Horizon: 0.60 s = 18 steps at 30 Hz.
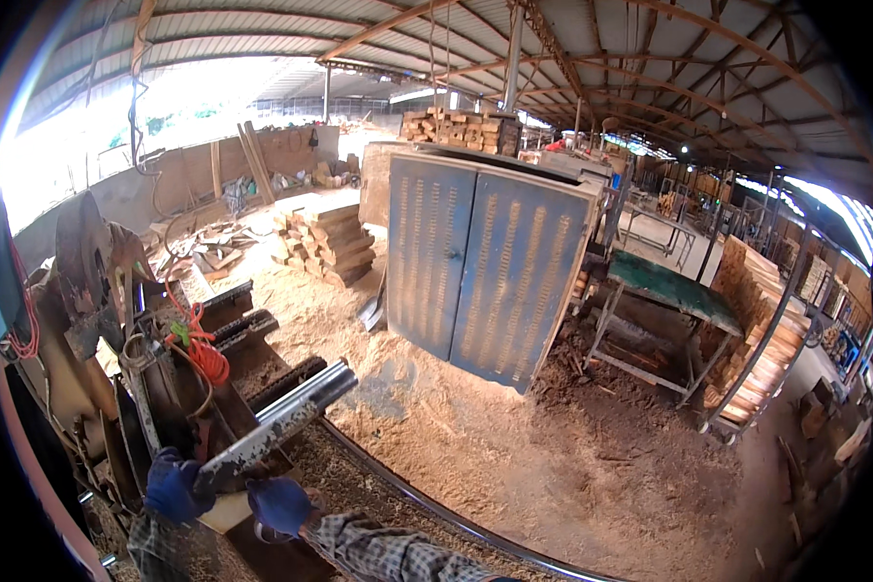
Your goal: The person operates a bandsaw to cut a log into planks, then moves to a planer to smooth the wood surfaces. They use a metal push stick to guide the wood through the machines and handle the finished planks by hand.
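Note:
Both my hands wear dark blue gloves and are at the lower left, by a machine. My left hand (177,487) is curled closed by the lower end of a worn metal beam (279,433); what its fingers hold, if anything, is hidden. Just right of it, my right hand (279,505) is closed above a curved metal part, and its grip is hidden too. Between and below the hands shows a pale wooden piece (227,512). Orange cord (207,357) hangs in a bundle on the machine above my left hand.
A curved metal rail (407,493) runs across the sawdust-covered floor (514,466). Ahead stands a blue-grey two-door cabinet (466,267), with a shovel (371,310) beside it. Stacked timber (325,238) lies behind. Rightward are a green-topped table (671,286) and a rack of boards (761,335).

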Available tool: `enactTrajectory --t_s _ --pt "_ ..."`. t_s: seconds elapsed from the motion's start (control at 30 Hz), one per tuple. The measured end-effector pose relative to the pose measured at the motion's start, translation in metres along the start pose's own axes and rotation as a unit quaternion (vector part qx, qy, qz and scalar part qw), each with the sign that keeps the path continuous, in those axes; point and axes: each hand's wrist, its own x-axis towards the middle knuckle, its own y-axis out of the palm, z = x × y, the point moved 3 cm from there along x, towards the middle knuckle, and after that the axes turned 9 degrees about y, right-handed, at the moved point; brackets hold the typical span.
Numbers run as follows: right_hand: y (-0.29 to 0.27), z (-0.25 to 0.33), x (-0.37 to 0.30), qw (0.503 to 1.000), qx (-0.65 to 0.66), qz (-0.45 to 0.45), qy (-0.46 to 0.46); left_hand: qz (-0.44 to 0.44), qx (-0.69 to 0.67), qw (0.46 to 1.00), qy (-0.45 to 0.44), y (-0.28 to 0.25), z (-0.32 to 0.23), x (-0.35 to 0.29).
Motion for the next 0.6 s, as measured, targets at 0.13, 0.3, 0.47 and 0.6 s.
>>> enactTrajectory --t_s 0.13,0.3,0.47,0.6 --pt "0.045 -0.031 0.001 0.997 -0.049 -0.048 -0.024 0.037 0.000 0.999 0.002 0.047 0.030 -0.014" --pt "0.117 -0.067 0.014 0.998 -0.056 0.025 0.017 0.076 0.078 0.993 -0.040 0.098 0.076 -0.045" --pt "0.146 -0.074 0.051 0.994 -0.092 0.025 0.055 -0.046 0.165 0.984 -0.042 0.123 0.101 -0.045" --pt "0.169 -0.061 0.061 0.987 -0.084 -0.040 -0.134 0.086 0.143 0.976 -0.142 0.142 0.150 -0.025"
